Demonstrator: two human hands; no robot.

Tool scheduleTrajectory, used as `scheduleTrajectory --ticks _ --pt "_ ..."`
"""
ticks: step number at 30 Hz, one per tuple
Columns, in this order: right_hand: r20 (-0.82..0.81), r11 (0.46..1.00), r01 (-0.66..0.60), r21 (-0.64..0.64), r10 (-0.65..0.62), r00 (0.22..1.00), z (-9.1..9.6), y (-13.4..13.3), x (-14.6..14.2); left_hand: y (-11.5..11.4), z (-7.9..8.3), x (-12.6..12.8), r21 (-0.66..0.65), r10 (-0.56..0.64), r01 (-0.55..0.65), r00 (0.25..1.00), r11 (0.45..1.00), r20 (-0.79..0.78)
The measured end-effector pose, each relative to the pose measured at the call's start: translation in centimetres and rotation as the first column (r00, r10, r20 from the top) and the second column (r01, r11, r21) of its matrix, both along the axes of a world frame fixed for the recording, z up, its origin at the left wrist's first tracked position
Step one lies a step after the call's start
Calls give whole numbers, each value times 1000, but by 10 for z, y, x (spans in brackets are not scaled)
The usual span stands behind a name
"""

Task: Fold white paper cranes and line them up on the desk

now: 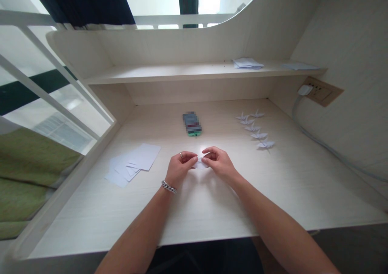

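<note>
Both hands meet over the middle of the desk around a small folded piece of white paper (pixel 200 164). My left hand (pixel 181 167), with a ring and a chain bracelet, pinches the paper's left side between thumb and fingers. On the right side, my right hand (pixel 220 163) grips it the same way, its index finger arched above. Fingertips cover part of the paper, so its exact folded shape is hard to make out. Several white paper cranes (pixel 259 136) stand to the right. Loose white paper sheets (pixel 146 156) lie overlapping to the left.
A phone-like object (pixel 192 124), blurred out, lies on the desk (pixel 209 213) beyond my hands. Folded papers (pixel 247 63) rest on the shelf (pixel 182 71). A grey cable (pixel 330 145) runs from the wall socket (pixel 325 92) along the right wall. White bars (pixel 60 78) border the left side.
</note>
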State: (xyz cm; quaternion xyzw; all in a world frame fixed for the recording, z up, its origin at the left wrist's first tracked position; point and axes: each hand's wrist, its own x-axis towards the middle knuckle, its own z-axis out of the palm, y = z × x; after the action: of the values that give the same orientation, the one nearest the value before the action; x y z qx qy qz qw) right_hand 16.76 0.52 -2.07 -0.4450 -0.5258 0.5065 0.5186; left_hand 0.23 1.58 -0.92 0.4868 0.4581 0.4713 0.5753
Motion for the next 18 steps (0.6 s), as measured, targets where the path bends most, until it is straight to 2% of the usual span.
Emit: scheduleTrajectory --ticks 4,9,18 --pt "34 1000 -16 7 15 999 -1 -1 -1 0 -3 3 43 -36 37 999 998 -27" --pt "71 1000 7 24 -9 997 0 -1 -2 1 -6 1 32 -65 65 998 997 -9" --pt "313 990 -31 141 -15 950 1 -6 -2 1 -12 1 205 -59 104 975 973 -213"
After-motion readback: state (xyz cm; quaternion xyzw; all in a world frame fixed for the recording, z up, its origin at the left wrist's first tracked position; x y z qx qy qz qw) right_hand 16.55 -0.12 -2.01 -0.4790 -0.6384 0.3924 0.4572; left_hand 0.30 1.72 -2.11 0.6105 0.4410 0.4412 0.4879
